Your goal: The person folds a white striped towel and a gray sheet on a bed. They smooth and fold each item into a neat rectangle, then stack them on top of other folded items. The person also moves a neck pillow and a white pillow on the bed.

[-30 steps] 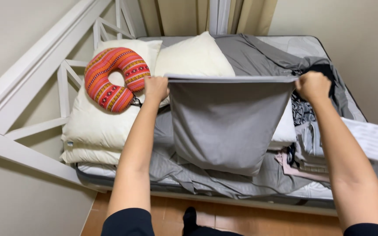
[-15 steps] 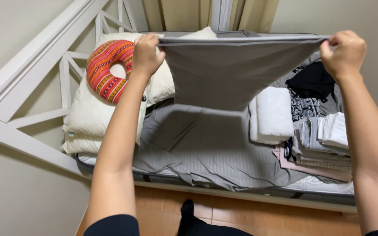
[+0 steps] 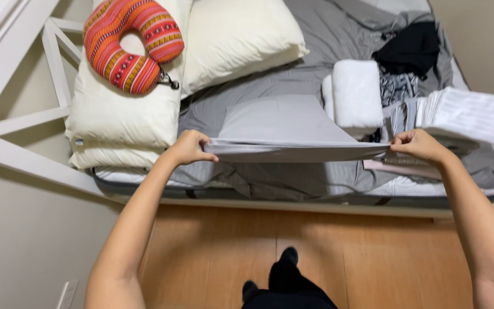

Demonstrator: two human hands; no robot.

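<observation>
Here the left hand [image 3: 188, 147] and the right hand [image 3: 420, 144] each pinch one end of a grey cloth [image 3: 284, 127], fingers closed tight on its near corners, so the near edge runs taut between them above the front of the bed [image 3: 315, 189]. The cloth's long axis lies from 9 o'clock to 3 o'clock, and its free part slopes away toward 12 o'clock, resting on the grey sheet [image 3: 315, 34]. To do this well, I judge both hands should keep equal tension and the same height, so the edge stays straight and the layers lie flush without a crease; any slack at one corner would skew it. At 11 o'clock from the cloth sit two cream pillows [image 3: 121, 114] with a striped red neck pillow [image 3: 130, 43] on top. At 1 o'clock is a rolled white towel [image 3: 357, 91], and toward 2 o'clock a stack of folded white linen [image 3: 467, 111] beside a dark garment [image 3: 410, 48].
</observation>
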